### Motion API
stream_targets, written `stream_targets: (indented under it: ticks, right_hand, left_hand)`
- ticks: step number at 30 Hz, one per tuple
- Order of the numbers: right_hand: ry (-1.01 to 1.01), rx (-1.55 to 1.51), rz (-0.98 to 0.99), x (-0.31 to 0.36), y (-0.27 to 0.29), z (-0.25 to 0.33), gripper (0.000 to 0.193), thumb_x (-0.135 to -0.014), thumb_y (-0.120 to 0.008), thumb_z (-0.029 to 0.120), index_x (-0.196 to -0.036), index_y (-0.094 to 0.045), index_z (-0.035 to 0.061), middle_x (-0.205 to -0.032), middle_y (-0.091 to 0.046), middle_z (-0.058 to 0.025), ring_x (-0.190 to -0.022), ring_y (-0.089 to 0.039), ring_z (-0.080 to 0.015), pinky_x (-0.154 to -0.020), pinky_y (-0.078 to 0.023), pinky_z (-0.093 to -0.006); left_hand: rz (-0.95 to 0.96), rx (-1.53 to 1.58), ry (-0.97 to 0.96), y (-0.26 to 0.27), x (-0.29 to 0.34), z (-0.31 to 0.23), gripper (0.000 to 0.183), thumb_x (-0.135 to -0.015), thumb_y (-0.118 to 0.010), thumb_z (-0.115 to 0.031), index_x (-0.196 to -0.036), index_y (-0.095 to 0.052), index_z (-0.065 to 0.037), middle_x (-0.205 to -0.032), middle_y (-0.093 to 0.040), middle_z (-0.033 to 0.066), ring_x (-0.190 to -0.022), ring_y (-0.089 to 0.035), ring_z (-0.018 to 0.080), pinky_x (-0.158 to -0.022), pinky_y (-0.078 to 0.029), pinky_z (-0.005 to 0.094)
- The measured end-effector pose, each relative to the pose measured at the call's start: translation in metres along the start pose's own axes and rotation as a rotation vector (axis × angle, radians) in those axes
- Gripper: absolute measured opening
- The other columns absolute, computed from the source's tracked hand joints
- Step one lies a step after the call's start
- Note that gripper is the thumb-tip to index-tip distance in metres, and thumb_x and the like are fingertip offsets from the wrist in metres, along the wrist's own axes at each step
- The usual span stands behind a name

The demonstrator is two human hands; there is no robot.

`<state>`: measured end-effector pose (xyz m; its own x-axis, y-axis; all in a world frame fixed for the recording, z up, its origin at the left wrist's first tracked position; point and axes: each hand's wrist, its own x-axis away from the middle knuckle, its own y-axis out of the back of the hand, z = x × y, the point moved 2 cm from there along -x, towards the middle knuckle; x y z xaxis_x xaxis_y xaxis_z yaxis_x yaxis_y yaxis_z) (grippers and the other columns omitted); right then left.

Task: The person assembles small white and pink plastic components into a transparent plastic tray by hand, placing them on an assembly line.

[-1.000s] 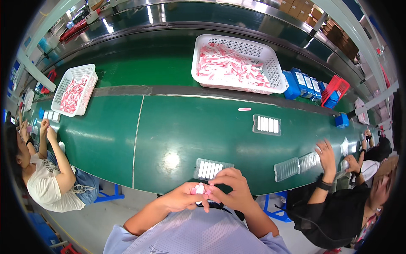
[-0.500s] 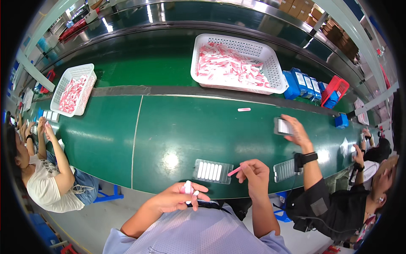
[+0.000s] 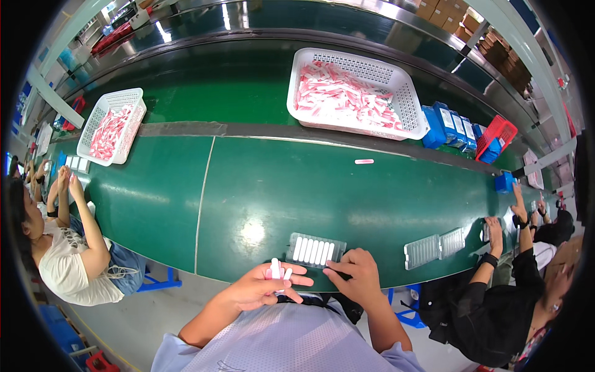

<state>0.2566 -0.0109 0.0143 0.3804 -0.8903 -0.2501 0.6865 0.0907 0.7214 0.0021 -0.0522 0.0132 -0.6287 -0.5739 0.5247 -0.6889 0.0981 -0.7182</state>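
Close to the table's front edge lies a clear plastic tray with several white, round-ended strips side by side in its slots. My right hand is at the tray's right end, thumb and fingertips pinched at the lower end of the last strip in the row. Part of that strip is hidden by the fingers. To the left and just in front of the tray, my left hand holds a few loose white strips between thumb and fingers, palm turned up.
A single pink strip lies farther back on the green table. White baskets hold piles of pink-and-white strips. Blue boxes and a red basket stand back right. An open clear tray lies near a co-worker; another person sits left.
My right hand has moved down and left to the tray, and the pink strip it held no longer shows. The tray's row is longer. The right co-worker's arm has drawn away right.
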Motion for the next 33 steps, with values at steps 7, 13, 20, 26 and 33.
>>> stream_targets:
  ticks: [7,13,20,26,33]
  right_hand:
    - [-0.079,-0.202,-0.177,0.003,0.004,0.009,0.026,-0.073,-0.083,0.012,-0.098,-0.076,0.0109,-0.073,-0.058,-0.0014,-0.066,-0.054,-0.0193,-0.064,-0.041,-0.0331]
    - [0.035,-0.318,-0.034,-0.023,0.009,0.046,0.033,-0.072,-0.084,0.014,-0.103,-0.076,0.0106,-0.075,-0.059,-0.0022,-0.069,-0.054,-0.0177,-0.066,-0.043,-0.0309]
    - [-0.086,-0.646,-0.026,-0.009,0.005,0.031,0.020,-0.079,-0.080,0.008,-0.098,-0.074,0.0051,-0.079,-0.062,-0.0022,-0.070,-0.053,-0.0131,-0.066,-0.041,-0.0298]
    - [-0.537,-1.195,-0.058,0.004,0.009,0.006,0.002,-0.092,-0.070,-0.001,-0.093,-0.071,-0.0015,-0.079,-0.067,-0.0032,-0.065,-0.055,-0.0059,-0.058,-0.041,-0.0216]
    - [-0.536,-1.050,0.074,0.010,-0.009,0.011,0.011,-0.093,-0.072,0.006,-0.099,-0.073,-0.0024,-0.073,-0.065,0.0018,-0.059,-0.049,-0.0006,-0.052,-0.036,-0.0202]
  left_hand:
    - [0.084,0.012,-0.004,-0.009,-0.008,-0.004,0.047,-0.099,-0.050,0.001,-0.145,-0.044,0.002,-0.140,-0.059,0.0208,-0.107,-0.072,0.0270,-0.043,-0.027,0.0187]
    - [0.174,-0.150,0.169,-0.027,-0.026,0.003,0.038,-0.099,-0.052,0.000,-0.137,-0.053,0.001,-0.115,-0.071,0.0191,-0.075,-0.061,0.0014,-0.045,-0.021,0.0217]
    - [0.170,-0.191,0.119,-0.032,-0.025,0.006,0.034,-0.100,-0.056,-0.006,-0.133,-0.054,-0.002,-0.126,-0.067,0.0155,-0.091,-0.071,0.0135,-0.046,-0.027,0.0191]
    - [0.079,-0.144,0.046,-0.024,-0.025,0.004,0.033,-0.099,-0.058,-0.004,-0.132,-0.055,-0.002,-0.127,-0.067,0.0165,-0.089,-0.072,0.0140,-0.045,-0.028,0.0190]
    - [0.102,-0.113,0.052,-0.030,-0.032,0.004,0.029,-0.099,-0.061,-0.007,-0.127,-0.057,0.000,-0.121,-0.069,0.0158,-0.085,-0.071,0.0129,-0.045,-0.028,0.0186]
